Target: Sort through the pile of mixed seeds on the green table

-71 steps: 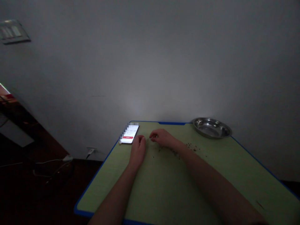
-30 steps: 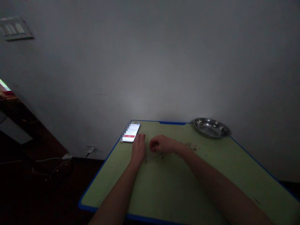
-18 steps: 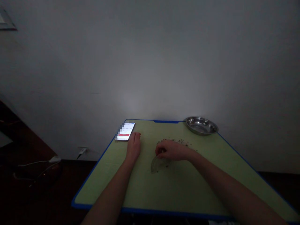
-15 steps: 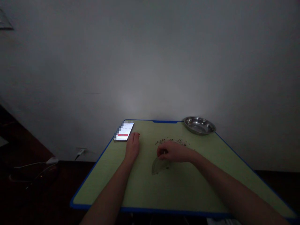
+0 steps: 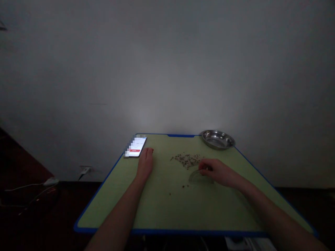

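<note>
My left hand (image 5: 146,163) rests on the table beside the phone (image 5: 136,147), its fingers stretched forward and holding nothing. To the right, my right hand (image 5: 215,170) pinches a clear, half-round piece (image 5: 194,177) that looks like a protractor. Its curved side shows left of my fingers, and the part under the hand is hidden. Just beyond and left of that hand lies a spread of small dark and pale grains (image 5: 187,160), too small to name. A few stray dark grains (image 5: 183,186) lie nearer to me.
A shiny metal bowl (image 5: 218,140) stands at the table's far right corner. The green table (image 5: 162,212) has a blue rim and stands against a grey wall (image 5: 167,69). Left of the table, a plug (image 5: 85,170) sits in the wall, with white cables (image 5: 28,188) near the floor.
My right hand has moved right with the clear half-round piece, uncovering more of the grains and a few stray ones. My left hand stays beside the phone. The view has shifted slightly.
</note>
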